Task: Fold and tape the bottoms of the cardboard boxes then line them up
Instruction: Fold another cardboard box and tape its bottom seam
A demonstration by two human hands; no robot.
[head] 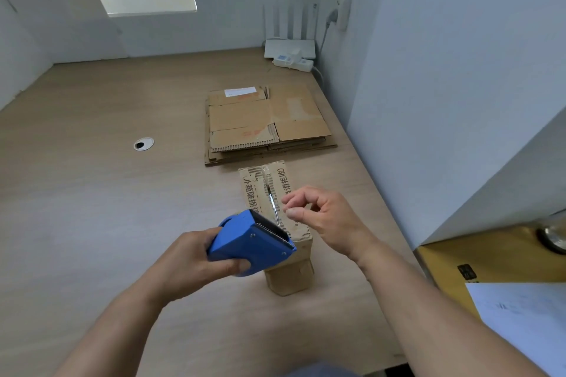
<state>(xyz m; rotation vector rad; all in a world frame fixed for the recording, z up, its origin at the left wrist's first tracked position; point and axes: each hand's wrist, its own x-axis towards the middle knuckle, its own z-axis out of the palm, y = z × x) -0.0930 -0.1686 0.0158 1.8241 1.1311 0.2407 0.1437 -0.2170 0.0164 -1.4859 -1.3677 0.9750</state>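
Blue plastic tape dispenser (251, 242) held at the near end of a small brown cardboard box (254, 190) with a taped seam.

The left hand (190, 263) grips the dispenser with its fingers wrapped round the body, and the toothed blade sits at the box's near top edge. The box stands on the light wooden table (92, 193) just in front of the person, folded flaps up, with a shiny strip of clear tape (271, 196) along the middle seam. The right hand (327, 217) hovers just over the right flap. Its thumb and forefinger bend toward each other beside the tape, but I cannot tell if they pinch anything. A stack of flattened brown cardboard boxes (266, 122) lies close behind the box. A white router with upright antennas (289, 47) and a white power strip (292, 63) sit in the far corner. A round cable grommet (144, 143) is set in the table to the left.
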